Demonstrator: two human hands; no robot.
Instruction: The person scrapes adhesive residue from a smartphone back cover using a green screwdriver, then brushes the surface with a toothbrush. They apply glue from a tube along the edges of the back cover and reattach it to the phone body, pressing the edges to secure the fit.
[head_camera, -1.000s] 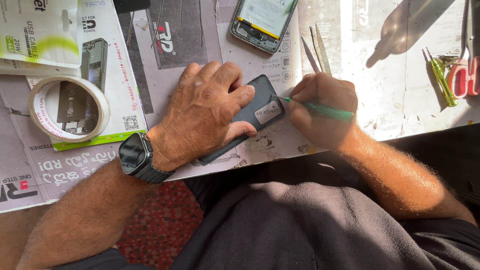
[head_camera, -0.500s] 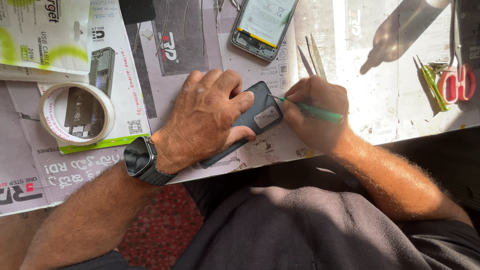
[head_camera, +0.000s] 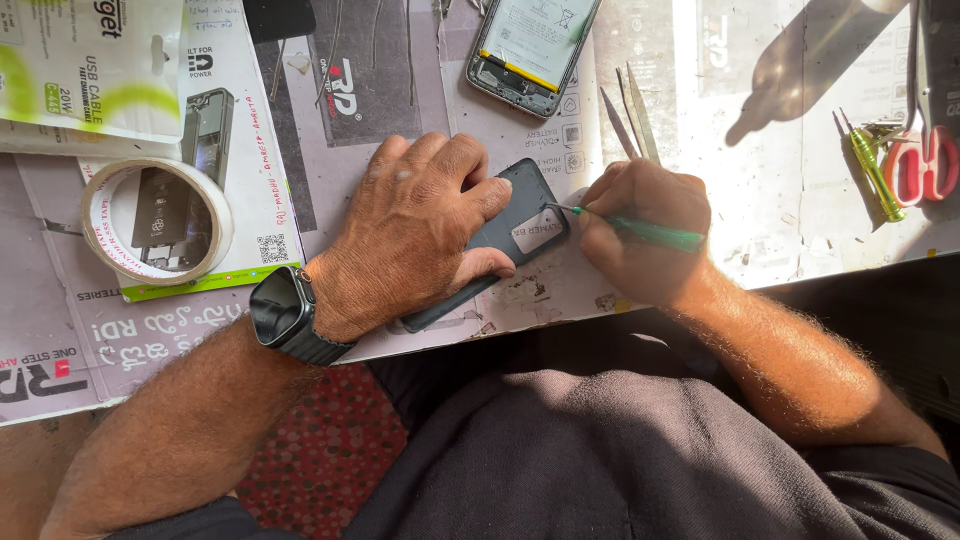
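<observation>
A tape roll (head_camera: 157, 220) lies at the left on printed paper (head_camera: 330, 90), well apart from the hands. The left hand (head_camera: 415, 235), a watch (head_camera: 283, 312) on its wrist, lies flat with fingers spread over a dark phone cover (head_camera: 505, 235), pinning it near the table edge. The right hand (head_camera: 640, 235) has its fingers closed round a green tool (head_camera: 650, 233), tip touching the cover's label. An open phone (head_camera: 530, 45) lies above; red scissors (head_camera: 925, 160) sit far right
</observation>
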